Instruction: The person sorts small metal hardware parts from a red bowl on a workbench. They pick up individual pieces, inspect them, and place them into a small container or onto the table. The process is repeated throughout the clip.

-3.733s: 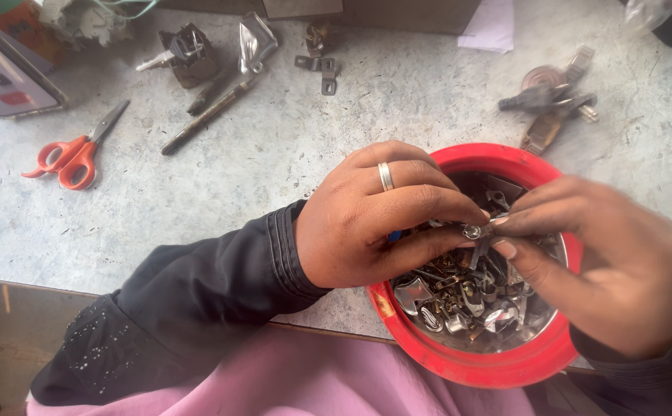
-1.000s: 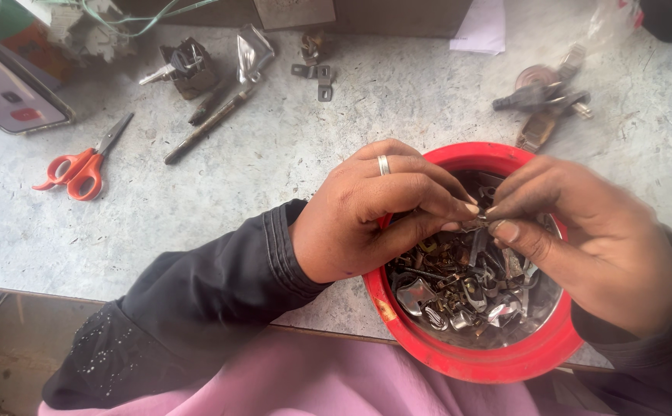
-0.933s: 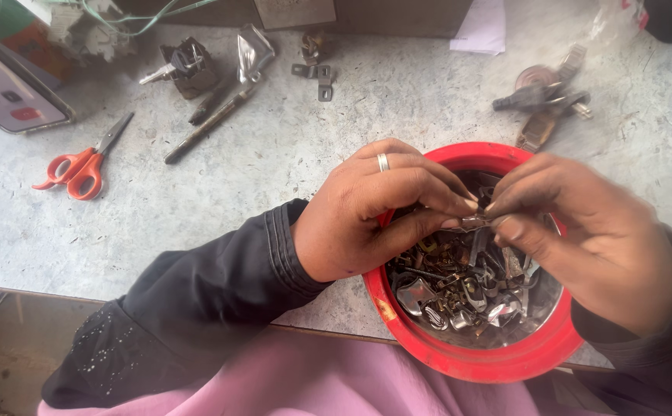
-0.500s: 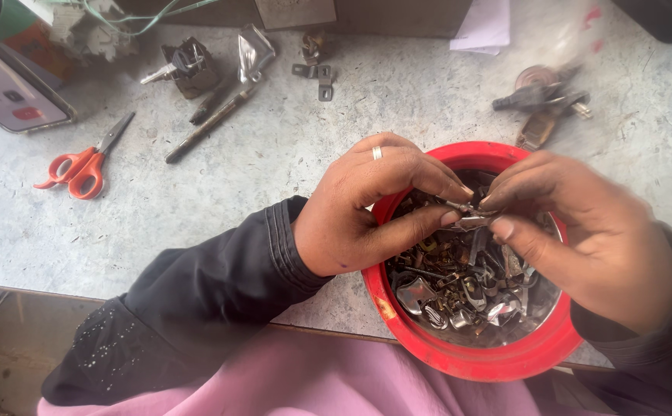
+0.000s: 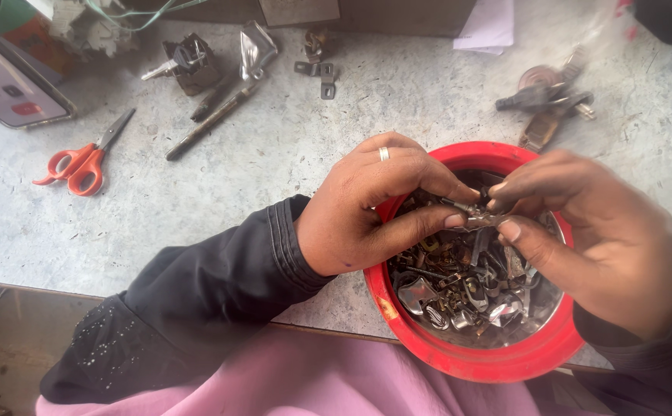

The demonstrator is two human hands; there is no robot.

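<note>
A round red bowl (image 5: 459,356) sits at the near edge of the grey table, filled with several small metal parts (image 5: 467,289). Both my hands hover over it. My left hand (image 5: 367,208), with a ring on one finger, pinches a small metal piece (image 5: 470,214) between thumb and fingertips. My right hand (image 5: 590,231) grips the same piece from the other side with thumb and forefinger. The piece is held just above the heap in the bowl, largely hidden by my fingertips.
Orange-handled scissors (image 5: 78,163) lie at the left. A phone (image 5: 8,81) leans at the far left. A dark tool (image 5: 212,119), small brackets (image 5: 316,65) and a metal fitting (image 5: 189,62) lie at the back. More hardware (image 5: 547,100) sits back right.
My hands have stayed over the bowl, working the small piece between the fingertips; the fingers shifted slightly. Nothing on the table has moved.
</note>
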